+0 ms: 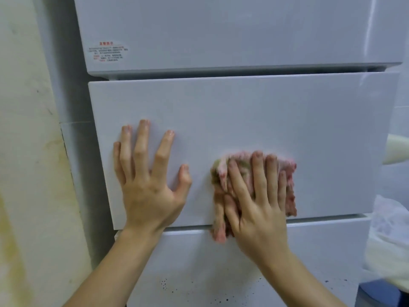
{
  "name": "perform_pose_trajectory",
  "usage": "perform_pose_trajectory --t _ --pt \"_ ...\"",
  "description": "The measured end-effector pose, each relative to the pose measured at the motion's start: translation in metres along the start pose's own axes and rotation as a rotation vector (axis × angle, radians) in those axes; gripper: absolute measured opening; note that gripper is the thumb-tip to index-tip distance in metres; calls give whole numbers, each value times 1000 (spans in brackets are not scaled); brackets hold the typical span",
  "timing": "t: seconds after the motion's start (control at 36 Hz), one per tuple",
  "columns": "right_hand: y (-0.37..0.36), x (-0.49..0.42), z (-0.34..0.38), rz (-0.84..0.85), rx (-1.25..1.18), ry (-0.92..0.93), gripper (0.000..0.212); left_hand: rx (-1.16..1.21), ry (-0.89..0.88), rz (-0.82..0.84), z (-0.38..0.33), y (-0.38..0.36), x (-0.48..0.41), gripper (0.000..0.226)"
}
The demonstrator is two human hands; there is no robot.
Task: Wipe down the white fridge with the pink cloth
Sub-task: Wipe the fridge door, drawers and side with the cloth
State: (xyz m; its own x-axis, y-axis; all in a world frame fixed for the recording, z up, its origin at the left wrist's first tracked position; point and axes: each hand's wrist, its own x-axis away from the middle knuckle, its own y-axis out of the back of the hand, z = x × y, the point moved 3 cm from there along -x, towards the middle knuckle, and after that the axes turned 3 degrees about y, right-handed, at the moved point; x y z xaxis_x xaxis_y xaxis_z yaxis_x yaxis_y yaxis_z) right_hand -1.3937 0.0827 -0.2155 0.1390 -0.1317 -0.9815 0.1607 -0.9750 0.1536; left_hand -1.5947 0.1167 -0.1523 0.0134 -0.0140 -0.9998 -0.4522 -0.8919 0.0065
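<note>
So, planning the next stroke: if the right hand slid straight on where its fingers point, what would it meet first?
The right hand, flat on the pink cloth, points up the fridge's middle drawer front. Only bare panel lies ahead, so it would probably first meet the gap under the upper door.

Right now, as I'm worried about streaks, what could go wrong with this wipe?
The pink cloth under the right hand looks stained greenish-brown, so it may smear the white fridge. The bare left hand, flat on the same drawer front, may leave prints. Dark specks on the lower panel could get missed.
</note>
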Motion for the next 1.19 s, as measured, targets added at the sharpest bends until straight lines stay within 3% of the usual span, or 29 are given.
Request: perform_pose_trajectory --t 0.19,0.36,0.47,0.64,0.78,0.92,1.03,1.19 --pt "2 21 -20 62 6 74 55 -18 -8 2 1 -3 2 56" --pt "16 -84 -49 -194 28 -113 52 -13 4 -15 0 -4 2 55" --pt "20 -128 -58 -248 20 -216 51 -8 16 -11 -2 -4 1 55" --pt "20 -83 -55 -229 -1 -183 51 19 24 0 -18 -3 0 55" --pt "17 -9 -61 -113 -20 -161 55 26 -18 51 -40 -12 7 60" --pt "23 26 -82 1 35 -21 59 -2 -8 24 -43 -15 9 60" --pt "27 -2 -91 -41 28 -37 57 -2 -13 38 -42 -16 10 61" --pt "35 -113 -112 -229 22 -221 56 -17 -17 35 -43 -16 10 60"
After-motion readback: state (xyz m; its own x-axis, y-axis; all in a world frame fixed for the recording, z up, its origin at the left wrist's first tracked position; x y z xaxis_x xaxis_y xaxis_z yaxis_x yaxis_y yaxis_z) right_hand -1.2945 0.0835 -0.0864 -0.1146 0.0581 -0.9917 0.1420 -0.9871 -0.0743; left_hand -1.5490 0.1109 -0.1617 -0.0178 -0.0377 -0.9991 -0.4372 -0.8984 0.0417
